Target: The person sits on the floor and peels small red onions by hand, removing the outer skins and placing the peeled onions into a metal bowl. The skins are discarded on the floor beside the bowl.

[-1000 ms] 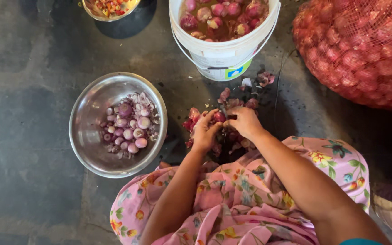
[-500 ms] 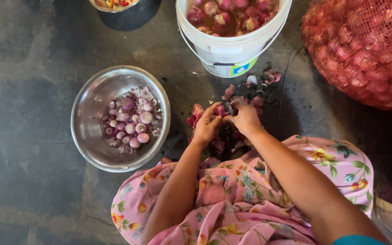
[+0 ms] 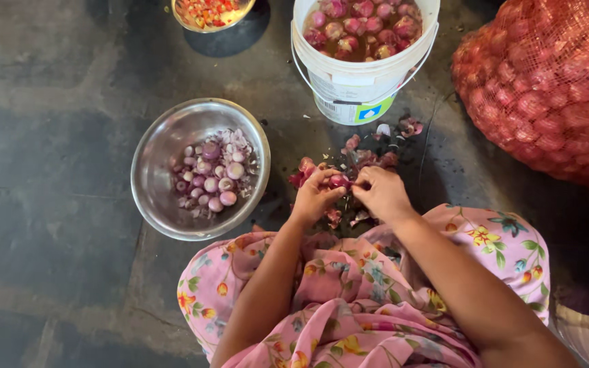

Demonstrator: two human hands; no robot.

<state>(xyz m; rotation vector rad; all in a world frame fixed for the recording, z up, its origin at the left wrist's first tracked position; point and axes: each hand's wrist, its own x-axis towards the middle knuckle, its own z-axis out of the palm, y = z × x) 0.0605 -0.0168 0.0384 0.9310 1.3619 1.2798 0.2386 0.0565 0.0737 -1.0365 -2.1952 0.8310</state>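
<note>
Both hands meet over the dark floor (image 3: 49, 204), just in front of the person's knees, which are covered by a pink flowered garment (image 3: 349, 307). The left hand (image 3: 315, 197) curls its fingers around a small red onion (image 3: 339, 181), gripping it from the left and below, while the right hand (image 3: 383, 194) closes in from the other side, its fingertips pinched against the same onion so that the two hands touch around it. Whether the right hand also holds a blade cannot be told. Directly under and just beyond the hands lies a scatter of purple onion peels (image 3: 376, 146), some touching the floor right beside the fingers. To the left of the left hand, near but apart from it, sits a round steel bowl (image 3: 158, 163) holding a shallow heap of peeled onions (image 3: 211, 178), pale and purple. Ahead of the hands, past the peels, stands a white plastic bucket (image 3: 359, 82) with a wire handle, filled with onions soaking in water (image 3: 363, 31). Farther to the right of the right hand, well apart, bulges a large red mesh sack (image 3: 547, 88) packed with unpeeled onions. At the far top, beyond the steel bowl, the edge of another metal bowl (image 3: 209, 17) shows chopped red and yellow pieces.
</note>
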